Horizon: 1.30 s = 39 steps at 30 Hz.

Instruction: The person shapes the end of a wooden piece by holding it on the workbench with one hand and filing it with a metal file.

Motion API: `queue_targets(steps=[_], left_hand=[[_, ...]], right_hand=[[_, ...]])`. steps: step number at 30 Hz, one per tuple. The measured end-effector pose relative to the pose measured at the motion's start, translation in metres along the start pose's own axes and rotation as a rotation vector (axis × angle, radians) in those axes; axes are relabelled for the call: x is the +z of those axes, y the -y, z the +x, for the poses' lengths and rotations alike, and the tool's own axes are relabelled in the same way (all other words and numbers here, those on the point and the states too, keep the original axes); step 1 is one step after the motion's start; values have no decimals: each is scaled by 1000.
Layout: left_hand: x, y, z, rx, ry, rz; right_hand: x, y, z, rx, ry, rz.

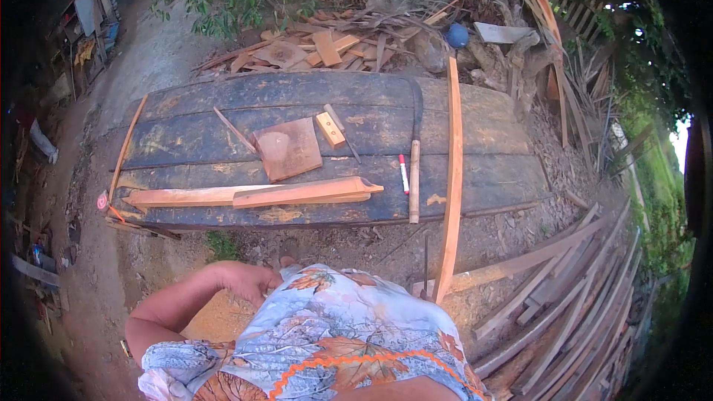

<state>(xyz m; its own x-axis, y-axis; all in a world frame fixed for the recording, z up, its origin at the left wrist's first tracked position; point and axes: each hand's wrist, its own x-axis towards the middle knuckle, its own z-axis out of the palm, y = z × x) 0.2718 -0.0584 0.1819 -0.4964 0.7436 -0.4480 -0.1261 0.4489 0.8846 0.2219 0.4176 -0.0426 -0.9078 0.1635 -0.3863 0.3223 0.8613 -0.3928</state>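
My left hand (255,281) rests against the side of my shirt at the waist, elbow bent out to the left. The shirt partly hides its fingers, so their state cannot be told. My right hand is out of view. In front of me, a dark worn plank table (371,115) carries two long shaped wood pieces (304,192) laid together, a square board (288,150), a small wooden block with holes (330,129), a chisel-like tool (342,134), a red-and-white marker (403,174) and a curved dark blade with a wooden handle (414,182). Neither visible arm part touches these.
A long timber strip (451,178) lies across the table's right side. A thin dark rod (425,263) stands beside it. Long slats (564,304) are piled at lower right, wood scraps (327,48) behind the table. A blue ball-like object (457,35) sits at the back.
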Motion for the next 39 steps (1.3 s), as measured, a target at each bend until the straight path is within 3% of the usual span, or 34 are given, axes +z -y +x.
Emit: queue_targets(steps=[4,7,9,11,12,15,18,19,21,22,26,29,31,36,38,39], left_hand=[[8,-5,8,-74,19,-341],[14,27,13,-119,-16,-274],[20,24,13,-73,-25,-256],[22,19,10,66,-193,-365],[16,15,9,58,-151,-338],[-9,12,7,-90,-74,-162],[-33,33,11,-505,-421,832],[-36,44,14,-500,-406,844],[-43,72,20,-720,-604,1102],[-46,98,18,-613,-686,801],[-10,89,49,-415,-905,742],[10,91,74,-541,-880,835],[10,76,85,-728,-754,427],[10,80,103,-756,-807,353],[9,91,105,-420,-913,196],[7,86,106,-415,-905,201]], right_hand=[[2,-1,3,-39,41,-46],[-1,-2,1,-127,60,5],[-4,-2,0,-161,56,57],[-8,0,-1,-178,38,119],[-10,0,-1,-184,28,148],[-17,10,-9,-122,-20,167],[-13,5,-5,-81,-67,140],[-9,0,-2,-88,-89,132],[-14,3,-9,-58,-107,148],[-16,3,-11,-43,-123,152],[-5,-20,-19,-66,-133,184],[-9,-27,-32,-47,-94,154],[-15,-28,-39,-102,-106,192],[-25,-24,-45,27,-90,238],[-23,-23,-49,103,-41,237],[-19,-25,-50,54,-96,221]])
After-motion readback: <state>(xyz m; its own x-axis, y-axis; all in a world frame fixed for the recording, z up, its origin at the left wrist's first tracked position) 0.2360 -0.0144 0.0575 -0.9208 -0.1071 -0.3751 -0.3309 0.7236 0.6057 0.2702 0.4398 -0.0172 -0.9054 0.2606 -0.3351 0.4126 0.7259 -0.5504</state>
